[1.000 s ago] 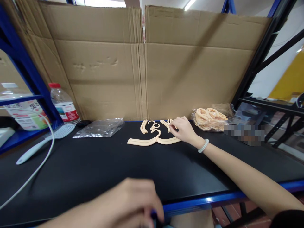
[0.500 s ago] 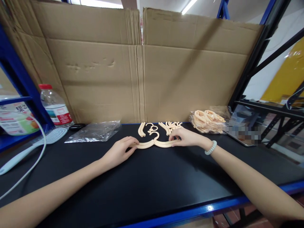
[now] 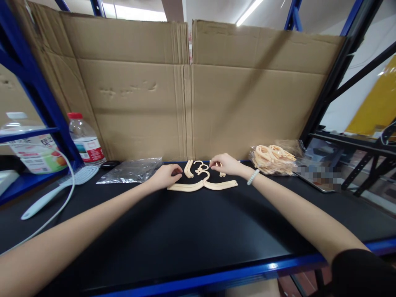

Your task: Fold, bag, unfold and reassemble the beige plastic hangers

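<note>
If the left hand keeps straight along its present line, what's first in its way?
Likely the pale-beige, curved plastic strips just ahead of the left hand, though depth is unclear.

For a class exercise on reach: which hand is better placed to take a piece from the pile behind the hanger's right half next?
Probably the right hand: it is already at the pile, partly hiding it. The left hand is by the far end of the hanger.

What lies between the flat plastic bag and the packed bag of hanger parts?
The head view shows beige curved hanger arms, hooks and, nearer the person, a spread hanger; also the left hand and the right hand, which partly hides further pieces.
</note>
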A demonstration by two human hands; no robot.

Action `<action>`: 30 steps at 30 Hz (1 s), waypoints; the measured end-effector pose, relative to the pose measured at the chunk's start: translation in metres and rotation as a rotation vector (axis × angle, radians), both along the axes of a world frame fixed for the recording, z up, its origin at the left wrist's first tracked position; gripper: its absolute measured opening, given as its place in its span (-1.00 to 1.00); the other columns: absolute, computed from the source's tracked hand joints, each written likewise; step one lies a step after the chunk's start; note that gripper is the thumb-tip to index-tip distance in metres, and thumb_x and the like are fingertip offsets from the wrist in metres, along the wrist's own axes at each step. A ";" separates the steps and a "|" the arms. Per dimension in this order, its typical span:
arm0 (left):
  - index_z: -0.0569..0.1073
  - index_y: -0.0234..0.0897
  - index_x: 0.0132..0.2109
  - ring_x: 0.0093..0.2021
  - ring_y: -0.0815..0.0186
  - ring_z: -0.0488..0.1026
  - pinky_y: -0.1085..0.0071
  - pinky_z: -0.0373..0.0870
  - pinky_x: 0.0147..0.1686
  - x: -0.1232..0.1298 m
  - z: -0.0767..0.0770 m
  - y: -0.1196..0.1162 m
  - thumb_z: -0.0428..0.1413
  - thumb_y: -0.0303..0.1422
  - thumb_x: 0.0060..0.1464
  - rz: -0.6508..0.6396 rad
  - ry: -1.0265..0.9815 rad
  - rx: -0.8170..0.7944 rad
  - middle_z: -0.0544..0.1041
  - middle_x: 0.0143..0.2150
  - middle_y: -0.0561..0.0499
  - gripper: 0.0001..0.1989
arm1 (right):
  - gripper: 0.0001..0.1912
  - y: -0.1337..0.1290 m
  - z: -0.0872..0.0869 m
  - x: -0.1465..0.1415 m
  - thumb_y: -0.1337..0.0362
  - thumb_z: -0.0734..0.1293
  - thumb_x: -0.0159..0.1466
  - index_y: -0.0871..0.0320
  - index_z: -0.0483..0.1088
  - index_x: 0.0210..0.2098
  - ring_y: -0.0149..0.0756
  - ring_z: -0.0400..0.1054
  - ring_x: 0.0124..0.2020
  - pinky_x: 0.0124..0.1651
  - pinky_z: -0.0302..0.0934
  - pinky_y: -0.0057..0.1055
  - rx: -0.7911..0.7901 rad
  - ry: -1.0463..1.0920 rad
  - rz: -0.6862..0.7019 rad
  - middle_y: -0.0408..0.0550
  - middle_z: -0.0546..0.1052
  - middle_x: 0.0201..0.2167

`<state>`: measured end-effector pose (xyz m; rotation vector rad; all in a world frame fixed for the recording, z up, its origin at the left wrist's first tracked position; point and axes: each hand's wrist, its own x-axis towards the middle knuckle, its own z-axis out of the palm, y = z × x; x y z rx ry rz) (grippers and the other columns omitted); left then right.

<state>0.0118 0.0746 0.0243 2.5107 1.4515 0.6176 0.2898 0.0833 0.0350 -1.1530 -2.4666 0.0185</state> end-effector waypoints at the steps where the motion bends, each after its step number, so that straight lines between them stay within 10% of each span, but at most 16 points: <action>1: 0.50 -0.29 -0.21 -0.21 0.24 0.53 0.40 0.41 -0.17 0.002 0.001 0.008 0.07 -0.40 0.05 0.025 0.014 -0.023 0.60 -0.25 -0.02 -0.83 | -0.84 0.009 -0.001 -0.005 0.44 0.30 0.19 0.20 0.53 -0.31 -0.40 0.37 -0.40 -0.30 0.15 -0.49 0.004 -0.020 -0.007 -0.06 0.56 -0.38; 14: 0.41 -0.32 0.01 -0.10 0.21 0.46 0.17 0.45 -0.13 0.021 -0.002 0.057 0.08 -0.26 0.21 0.214 0.145 -0.185 0.46 -0.02 -0.10 -0.72 | -0.90 0.056 -0.014 -0.027 0.40 0.42 0.12 0.13 0.58 -0.36 -0.34 0.43 -0.31 -0.26 0.17 -0.51 -0.028 -0.203 0.028 -0.05 0.59 -0.35; 30: 0.38 -0.31 0.05 -0.05 0.17 0.44 0.13 0.43 -0.10 0.035 0.001 0.037 0.09 -0.29 0.21 0.386 0.307 -0.066 0.43 0.03 -0.11 -0.70 | -0.81 0.051 -0.013 -0.012 0.38 0.24 0.29 0.22 0.51 -0.28 -0.37 0.31 -0.29 -0.17 0.12 -0.47 0.135 0.097 -0.097 -0.02 0.47 -0.33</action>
